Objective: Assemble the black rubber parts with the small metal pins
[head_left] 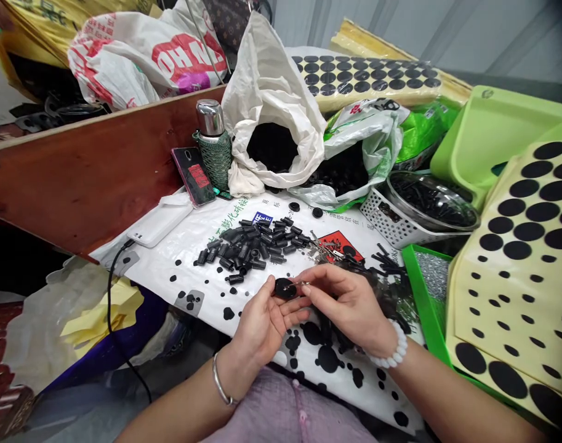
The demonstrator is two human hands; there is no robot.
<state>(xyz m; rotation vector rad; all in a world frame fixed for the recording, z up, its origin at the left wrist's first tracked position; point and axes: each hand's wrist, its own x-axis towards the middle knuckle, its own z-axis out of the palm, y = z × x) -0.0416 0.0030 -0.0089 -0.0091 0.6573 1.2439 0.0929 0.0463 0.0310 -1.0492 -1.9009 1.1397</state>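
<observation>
My left hand (264, 320), palm up with a metal bangle at the wrist, holds a round black disc (285, 288) between thumb and fingers. From the right, my right hand (348, 301), wearing a pale bead bracelet, pinches a small thin metal piece (299, 283) whose tip is at the disc. Just beyond my hands lies a pile of short black cylinders (248, 246) on the white printed sheet (188, 234). Thin metal pieces (325, 249) lie beside a red diamond label (343, 245), partly behind my right hand.
Behind the pile stand an open white sack (274, 92), a flask (212, 147) and a phone (194, 178). At right are a white basket (391, 221), a green tray (421, 295) and yellow sheets with black dots (497, 277). A cabled white power bank (160, 221) lies left.
</observation>
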